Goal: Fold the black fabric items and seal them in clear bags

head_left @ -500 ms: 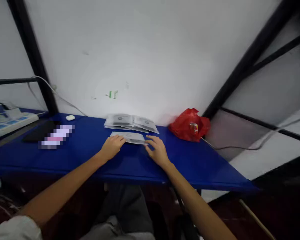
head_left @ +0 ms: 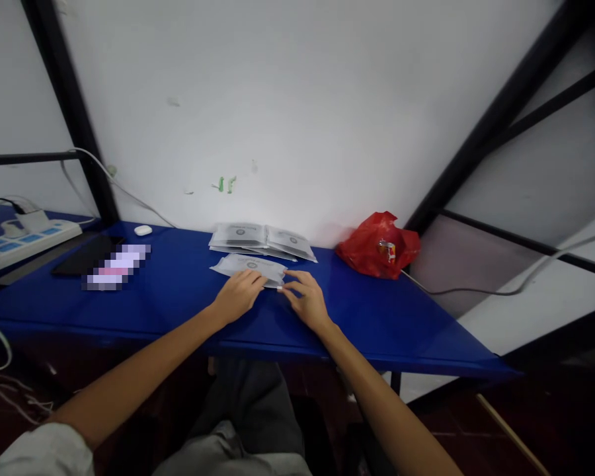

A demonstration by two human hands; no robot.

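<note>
A frosted plastic bag (head_left: 242,263) with a round dark print lies on the blue desk in front of me, turned slightly askew. My left hand (head_left: 238,295) is closed on its near edge, fingers together over the plastic. At the bag's near right corner, my right hand (head_left: 305,299) pinches a small white tab (head_left: 279,289) that looks like a zip slider. What the bag contains is hard to make out. Just behind it, against the wall, rest more frosted bags in two overlapping piles, a left pile (head_left: 235,233) and a right pile (head_left: 292,241).
A red plastic bag (head_left: 371,246) sits at the right by the wall. On the left are a blurred-out phone (head_left: 116,268), a black flat object (head_left: 82,256), a white earbud case (head_left: 143,231) and a power strip (head_left: 30,239). The desk's front edge (head_left: 277,350) runs close to my lap.
My left hand has slid right along the bag's near edge, closer to my right hand. The bag has tilted, and my right fingers have moved in onto its corner.
</note>
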